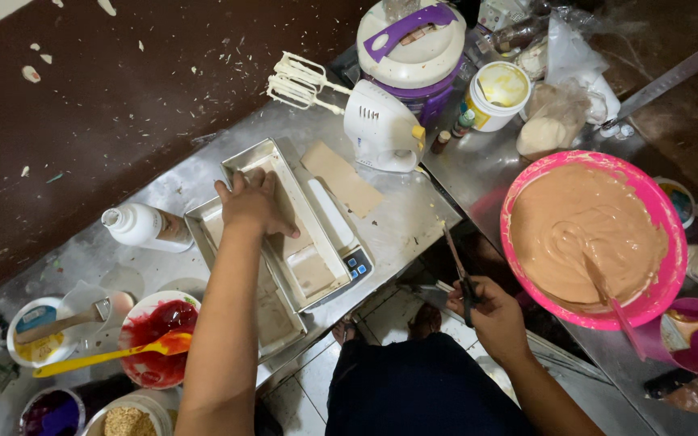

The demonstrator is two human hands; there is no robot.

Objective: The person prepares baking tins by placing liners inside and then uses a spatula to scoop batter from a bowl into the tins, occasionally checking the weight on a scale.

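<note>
Two metal loaf pans sit side by side on the steel table (414, 222), well apart from the big pink bowl (672, 242) of tan batter at the right. Inside the upper pan (317, 270), which rests on a kitchen scale (359, 262), the left hand (252, 202) lies flat, fingers spread on the paper lining. Lower right, the right hand (490, 311) is closed around dark-handled scissors (460, 278).
</note>
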